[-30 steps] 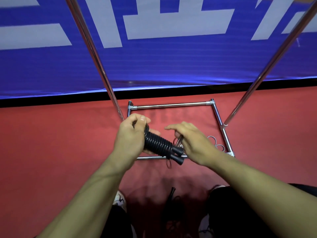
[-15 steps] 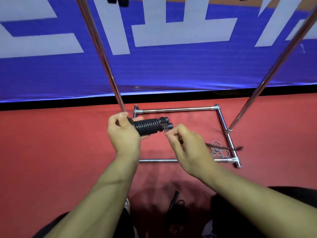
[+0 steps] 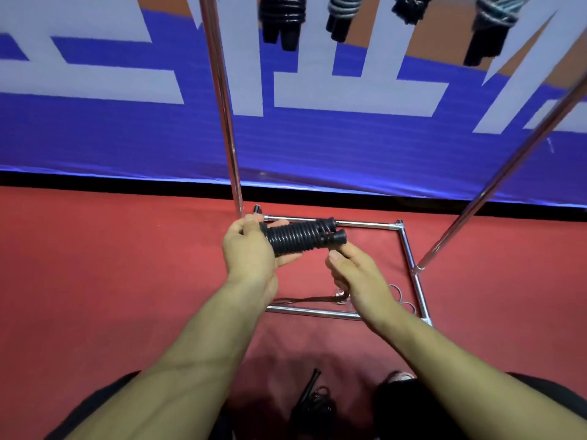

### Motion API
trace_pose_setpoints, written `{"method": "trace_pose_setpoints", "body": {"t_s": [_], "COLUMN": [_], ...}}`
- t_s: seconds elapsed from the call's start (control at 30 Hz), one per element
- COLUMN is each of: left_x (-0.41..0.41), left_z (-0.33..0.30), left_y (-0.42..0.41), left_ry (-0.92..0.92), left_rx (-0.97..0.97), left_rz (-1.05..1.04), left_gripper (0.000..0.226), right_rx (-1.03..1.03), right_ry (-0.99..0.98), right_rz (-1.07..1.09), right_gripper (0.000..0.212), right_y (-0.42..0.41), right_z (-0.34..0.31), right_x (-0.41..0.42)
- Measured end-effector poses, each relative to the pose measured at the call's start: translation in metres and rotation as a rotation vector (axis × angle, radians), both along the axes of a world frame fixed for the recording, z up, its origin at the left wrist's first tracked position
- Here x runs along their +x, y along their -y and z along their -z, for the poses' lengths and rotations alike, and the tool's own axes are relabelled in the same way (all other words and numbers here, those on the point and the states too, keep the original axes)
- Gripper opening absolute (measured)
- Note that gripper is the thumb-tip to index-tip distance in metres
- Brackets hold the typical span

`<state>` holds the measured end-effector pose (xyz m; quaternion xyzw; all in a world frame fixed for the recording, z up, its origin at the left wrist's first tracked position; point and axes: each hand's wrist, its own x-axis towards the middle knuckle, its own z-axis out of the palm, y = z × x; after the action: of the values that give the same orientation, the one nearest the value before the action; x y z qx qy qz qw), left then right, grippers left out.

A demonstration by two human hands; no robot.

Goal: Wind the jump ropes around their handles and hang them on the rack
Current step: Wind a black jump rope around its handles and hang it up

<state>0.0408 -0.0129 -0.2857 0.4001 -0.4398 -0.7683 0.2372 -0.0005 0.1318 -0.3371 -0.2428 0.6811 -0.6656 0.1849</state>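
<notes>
Black rope is sitting coiled tight around 2 paired handles, the wound jump rope (image 3: 297, 238), held above the rack base (image 3: 409, 255). The left hand (image 3: 251, 252) is gripping its near end; the right hand (image 3: 355, 274) is loosely curled under the handle tips, its hold unclear. Likely light and springy; best squeezed across the coils.

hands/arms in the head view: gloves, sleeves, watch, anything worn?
Nothing worn that shows. Left hand and right hand are bare, no gloves, rings or tape visible. Both forearms are bare as far as the frame's lower edge, with no sleeve cuff, watch or wristband in view. No markings visible.
</notes>
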Motion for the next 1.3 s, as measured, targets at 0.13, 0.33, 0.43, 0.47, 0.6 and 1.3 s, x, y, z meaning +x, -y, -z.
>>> {"method": "trace_pose_setpoints", "body": {"t_s": [0.13, 0.33, 0.43, 0.47, 0.6, 1.3], "left_x": [-0.001, -0.006, -0.008, -0.010, -0.022, -0.014], "left_z": [0.003, 0.007, 0.000, -0.003, -0.009, 0.049], "left_y": [-0.005, -0.013, -0.023, -0.025, -0.031, 0.021], "left_ry": [0.037, 0.046, 0.049, 0.051, 0.070, 0.115], "left_rx": [0.000, -0.041, -0.073, -0.113, -0.340, -0.057], "left_rz": [0.048, 0.051, 0.028, 0.022, 0.085, 0.215], "left_gripper": [0.022, 0.021, 0.022, 0.023, 0.022, 0.020], "right_rx": [-0.080, 0.071, 0.056, 0.062, 0.177, 0.533], "right_ry": [0.106, 0.010, -0.023, -0.050, -0.075, -0.702], "right_rz": [-0.006, -0.010, -0.031, -0.030, -0.019, -0.248], "right_gripper": [0.043, 0.092, 0.086, 0.072, 0.058, 0.015], "right_y": [0.001, 0.006, 0.005, 0.002, -0.013, -0.006], "right_z": [0.002, 0.013, 0.013, 0.013, 0.020, 0.055], "right_x": [0.000, -0.007, -0.013, -0.015, -0.019, -0.048]}}
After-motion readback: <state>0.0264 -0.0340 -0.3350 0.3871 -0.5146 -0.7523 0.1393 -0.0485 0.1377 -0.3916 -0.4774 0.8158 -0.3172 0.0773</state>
